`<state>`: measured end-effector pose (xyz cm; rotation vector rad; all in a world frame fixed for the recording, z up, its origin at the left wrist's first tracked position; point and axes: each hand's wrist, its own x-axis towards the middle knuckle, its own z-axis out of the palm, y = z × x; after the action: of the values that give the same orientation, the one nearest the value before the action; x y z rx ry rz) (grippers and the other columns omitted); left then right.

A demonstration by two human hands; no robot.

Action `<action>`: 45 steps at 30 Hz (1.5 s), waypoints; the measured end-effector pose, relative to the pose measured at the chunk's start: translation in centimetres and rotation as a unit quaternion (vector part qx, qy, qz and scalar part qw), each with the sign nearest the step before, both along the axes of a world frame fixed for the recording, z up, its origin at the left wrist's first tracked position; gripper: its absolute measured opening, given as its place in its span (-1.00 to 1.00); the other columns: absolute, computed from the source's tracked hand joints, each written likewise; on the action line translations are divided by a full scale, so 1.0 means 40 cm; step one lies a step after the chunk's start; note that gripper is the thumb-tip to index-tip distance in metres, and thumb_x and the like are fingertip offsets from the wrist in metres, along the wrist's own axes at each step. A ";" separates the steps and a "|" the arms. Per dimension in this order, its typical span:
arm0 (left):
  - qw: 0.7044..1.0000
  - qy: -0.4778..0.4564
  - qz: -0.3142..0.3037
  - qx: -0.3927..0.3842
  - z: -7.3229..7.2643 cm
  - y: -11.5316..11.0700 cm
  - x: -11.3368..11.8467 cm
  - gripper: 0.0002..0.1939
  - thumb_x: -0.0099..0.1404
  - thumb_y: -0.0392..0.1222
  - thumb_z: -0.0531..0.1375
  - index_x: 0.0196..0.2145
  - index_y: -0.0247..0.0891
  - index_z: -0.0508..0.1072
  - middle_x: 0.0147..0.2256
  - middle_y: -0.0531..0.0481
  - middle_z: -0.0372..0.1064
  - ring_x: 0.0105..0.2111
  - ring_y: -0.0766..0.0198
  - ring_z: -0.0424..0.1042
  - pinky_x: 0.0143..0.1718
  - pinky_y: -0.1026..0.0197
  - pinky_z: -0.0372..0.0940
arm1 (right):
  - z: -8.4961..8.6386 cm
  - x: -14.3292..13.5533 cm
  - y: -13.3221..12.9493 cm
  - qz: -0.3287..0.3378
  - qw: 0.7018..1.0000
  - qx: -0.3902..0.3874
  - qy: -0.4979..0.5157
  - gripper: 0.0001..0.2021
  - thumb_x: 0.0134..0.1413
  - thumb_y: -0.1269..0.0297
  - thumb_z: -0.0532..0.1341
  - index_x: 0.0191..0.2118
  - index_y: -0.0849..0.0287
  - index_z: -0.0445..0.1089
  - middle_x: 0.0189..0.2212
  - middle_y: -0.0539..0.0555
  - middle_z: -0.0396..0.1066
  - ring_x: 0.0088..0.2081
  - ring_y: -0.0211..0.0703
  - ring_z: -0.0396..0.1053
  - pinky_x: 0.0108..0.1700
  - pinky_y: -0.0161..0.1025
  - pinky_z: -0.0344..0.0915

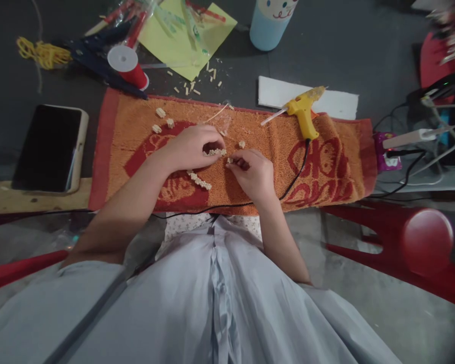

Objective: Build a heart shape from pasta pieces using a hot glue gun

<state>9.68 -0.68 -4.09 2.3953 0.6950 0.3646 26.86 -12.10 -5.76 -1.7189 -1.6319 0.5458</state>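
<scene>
My left hand (200,146) is closed around one end of a short strip of small cream-coloured pieces (217,152), whose free end points right. Just to its right, my right hand (252,174) pinches a tiny cream piece (229,161) between thumb and fingertip, close to the strip but apart from it. Another joined strip of cream pieces (200,180) lies on the orange and red towel (227,194) below my left hand. A single cream piece (241,144) rests above my right hand, and several small cream clusters (160,112) lie at the upper left.
A yellow glue gun (304,112) lies partly on a white board (341,102), its cable crossing the towel. At left are a phone (47,149) and a red thread spool (131,68). Cut bits surround yellow-green paper (157,38); a blue bottle (269,28) stands behind.
</scene>
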 end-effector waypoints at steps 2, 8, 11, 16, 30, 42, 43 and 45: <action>1.000 -0.001 0.000 0.003 -0.001 0.000 0.000 -0.80 0.25 -0.14 0.14 -0.27 -0.25 0.52 -0.27 -0.03 0.45 -0.21 0.21 0.41 -0.12 0.16 0.28 | -0.002 -0.006 0.002 -0.013 1.000 -0.005 -0.009 -0.92 0.04 0.42 0.30 -0.31 0.12 0.48 -0.39 0.00 0.47 -0.37 -0.20 0.37 -0.26 -0.25 0.30; 1.000 -0.009 -0.004 0.005 -0.007 0.003 -0.001 -0.80 0.24 -0.14 0.15 -0.28 -0.26 0.52 -0.27 -0.04 0.45 -0.22 0.21 0.41 -0.11 0.15 0.28 | 0.000 -0.023 0.010 -0.063 0.996 -0.026 -0.057 -0.87 0.04 0.28 0.35 -0.41 0.12 0.39 -0.45 0.00 0.45 -0.39 -0.18 0.36 -0.29 -0.23 0.26; 1.000 -0.006 -0.004 0.001 -0.007 0.003 -0.002 -0.81 0.24 -0.15 0.15 -0.27 -0.25 0.52 -0.26 -0.04 0.45 -0.21 0.21 0.41 -0.10 0.14 0.28 | 0.009 -0.023 0.012 -0.063 0.995 -0.042 -0.064 -0.86 0.00 0.29 0.38 -0.40 0.12 0.40 -0.46 -0.01 0.45 -0.39 -0.18 0.36 -0.29 -0.23 0.26; 1.000 -0.001 -0.005 -0.001 -0.003 0.002 -0.001 -0.81 0.24 -0.16 0.15 -0.26 -0.25 0.52 -0.26 -0.03 0.45 -0.20 0.21 0.40 -0.10 0.15 0.27 | 0.026 -0.004 0.006 -0.001 0.998 -0.049 -0.030 -0.80 -0.02 0.40 0.36 -0.21 0.13 0.48 -0.38 0.00 0.48 -0.38 -0.20 0.38 -0.27 -0.24 0.31; 1.000 0.000 0.000 0.003 -0.003 0.001 -0.001 -0.81 0.25 -0.13 0.15 -0.28 -0.24 0.51 -0.28 -0.03 0.44 -0.22 0.22 0.40 -0.14 0.17 0.27 | 0.003 -0.004 0.002 -0.003 0.999 0.008 -0.038 -0.92 0.13 0.37 0.26 -0.33 0.14 0.52 -0.37 0.06 0.50 -0.35 -0.17 0.39 -0.25 -0.24 0.30; 1.000 0.004 -0.002 0.004 -0.005 0.001 -0.001 -0.82 0.22 -0.16 0.15 -0.28 -0.23 0.52 -0.28 -0.03 0.45 -0.22 0.21 0.40 -0.13 0.15 0.27 | -0.039 -0.030 -0.009 -0.063 0.995 0.044 -0.062 -0.83 0.23 0.25 0.19 -0.32 0.06 0.53 -0.31 0.10 0.52 -0.23 -0.04 0.38 -0.07 -0.05 0.32; 1.000 0.003 -0.001 0.004 -0.004 0.001 -0.001 -0.82 0.22 -0.16 0.15 -0.28 -0.23 0.52 -0.28 -0.03 0.45 -0.22 0.21 0.41 -0.13 0.15 0.28 | -0.039 -0.031 -0.009 -0.062 0.995 0.043 -0.064 -0.83 0.23 0.26 0.18 -0.32 0.06 0.53 -0.31 0.10 0.52 -0.23 -0.03 0.38 -0.06 -0.04 0.31; 1.000 0.003 0.000 0.004 -0.003 0.001 -0.001 -0.81 0.23 -0.14 0.15 -0.28 -0.24 0.52 -0.28 -0.04 0.45 -0.22 0.21 0.41 -0.13 0.15 0.28 | -0.039 -0.032 -0.008 -0.060 0.995 0.042 -0.071 -0.83 0.23 0.27 0.18 -0.32 0.07 0.53 -0.30 0.10 0.52 -0.22 -0.03 0.37 -0.05 -0.03 0.31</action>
<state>9.65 -0.65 -4.22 2.4055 0.6965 0.3609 25.59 -12.44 -7.32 -1.8151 -1.6119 0.2985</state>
